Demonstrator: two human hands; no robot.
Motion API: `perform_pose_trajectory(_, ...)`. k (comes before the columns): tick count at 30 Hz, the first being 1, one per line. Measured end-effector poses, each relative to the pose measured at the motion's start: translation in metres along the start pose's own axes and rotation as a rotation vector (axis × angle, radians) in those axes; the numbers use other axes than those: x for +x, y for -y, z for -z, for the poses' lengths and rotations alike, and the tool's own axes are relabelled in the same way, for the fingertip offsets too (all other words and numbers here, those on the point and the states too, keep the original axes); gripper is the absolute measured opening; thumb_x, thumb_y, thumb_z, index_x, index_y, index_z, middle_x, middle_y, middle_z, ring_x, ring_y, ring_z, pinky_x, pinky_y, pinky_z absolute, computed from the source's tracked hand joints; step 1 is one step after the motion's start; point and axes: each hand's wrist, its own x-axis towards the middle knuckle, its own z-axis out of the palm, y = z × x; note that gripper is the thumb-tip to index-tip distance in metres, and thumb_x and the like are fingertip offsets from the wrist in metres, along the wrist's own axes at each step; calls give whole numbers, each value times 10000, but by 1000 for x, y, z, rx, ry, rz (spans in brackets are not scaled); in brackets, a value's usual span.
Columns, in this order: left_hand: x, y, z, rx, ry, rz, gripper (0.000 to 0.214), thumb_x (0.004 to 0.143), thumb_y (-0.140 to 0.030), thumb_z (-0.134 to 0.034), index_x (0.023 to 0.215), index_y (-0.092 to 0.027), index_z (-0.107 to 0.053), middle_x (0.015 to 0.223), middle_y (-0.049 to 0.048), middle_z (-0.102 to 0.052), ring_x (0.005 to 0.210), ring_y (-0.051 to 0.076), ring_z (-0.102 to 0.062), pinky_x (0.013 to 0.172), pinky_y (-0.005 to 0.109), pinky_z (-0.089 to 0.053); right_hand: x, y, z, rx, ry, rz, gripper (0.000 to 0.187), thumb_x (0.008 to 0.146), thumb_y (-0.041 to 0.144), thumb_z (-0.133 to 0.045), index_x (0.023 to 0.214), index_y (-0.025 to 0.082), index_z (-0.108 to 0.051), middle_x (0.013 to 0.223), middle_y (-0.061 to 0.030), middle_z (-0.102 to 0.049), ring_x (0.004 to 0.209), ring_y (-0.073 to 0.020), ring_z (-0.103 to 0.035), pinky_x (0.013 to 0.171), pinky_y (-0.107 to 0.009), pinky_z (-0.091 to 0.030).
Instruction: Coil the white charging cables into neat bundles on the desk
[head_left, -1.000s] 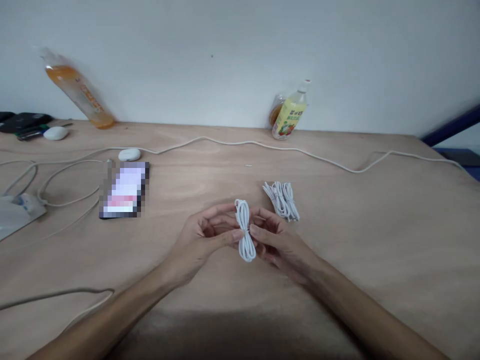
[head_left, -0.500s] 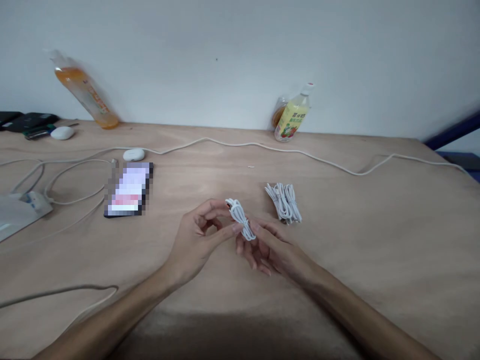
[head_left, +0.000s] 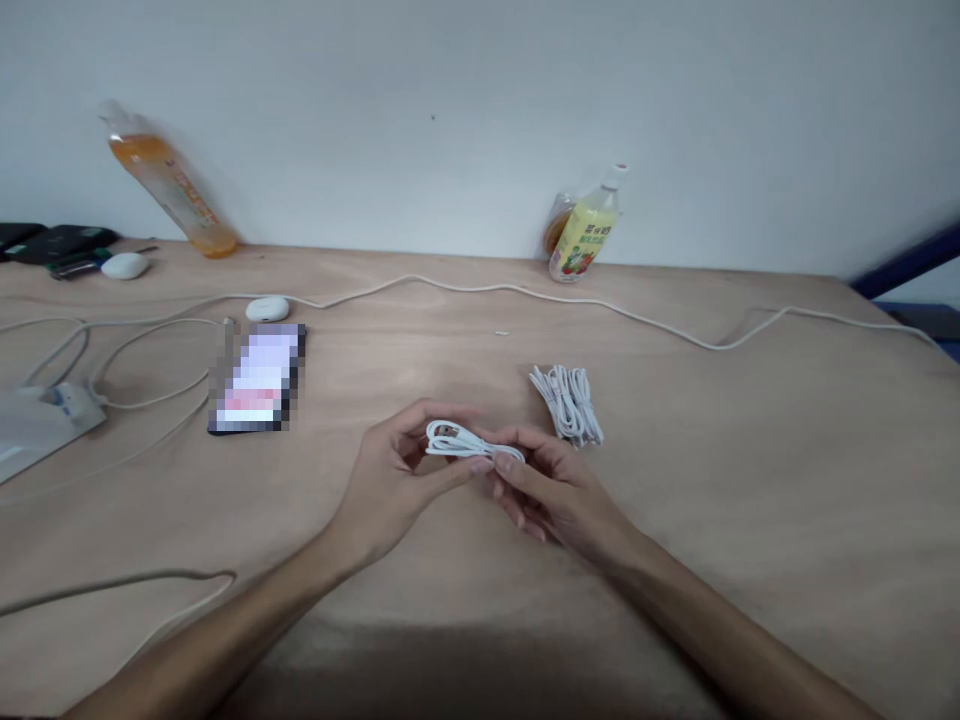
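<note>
A small coiled white cable (head_left: 469, 442), tied at its middle, lies nearly level between my two hands above the table. My left hand (head_left: 397, 470) grips it with the thumb below and the fingers behind. On the other side, my right hand (head_left: 551, 480) pinches its right end, thumb against the loops and lower fingers curled beneath. An orange-red bit shows inside the left loops, perhaps part of a plug. Just beyond my right hand, a pile of similar bundled white cables (head_left: 570, 405) rests on the table.
A phone (head_left: 259, 380) with a blurred screen and a white earbud case (head_left: 267, 309) lie to the left. A long white cord (head_left: 450, 288) runs across the back. An orange drink bottle (head_left: 172, 190) and a yellow-labelled bottle (head_left: 589, 230) lean against the wall.
The coiled cable has turned from a steep slant to nearly horizontal, its left loops swinging down and left. Both hands stay in about the same place.
</note>
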Motion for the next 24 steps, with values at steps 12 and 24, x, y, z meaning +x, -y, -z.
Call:
perform_pose_trajectory(12,-1,-2,3,214,0,-160,147,807,-168,-930,928,-234,-878,930,17,-865,864,177,-785,795,253,-608,-3,7,-1,-157,-62,51,392,926,578,-812,967,201,-713,570,90,-543,427,-65,-418,363,-169,-295)
perform_pose_trajectory(24,-3,-3,2,322,14,-252,55,884,-238,-894,931,-248,-866,937,26,-858,870,201,-781,825,304,-607,-5,9,-2,-195,-78,71,388,929,580,-803,957,204,-713,589,84,-534,429,-70,-415,359,-185,-286)
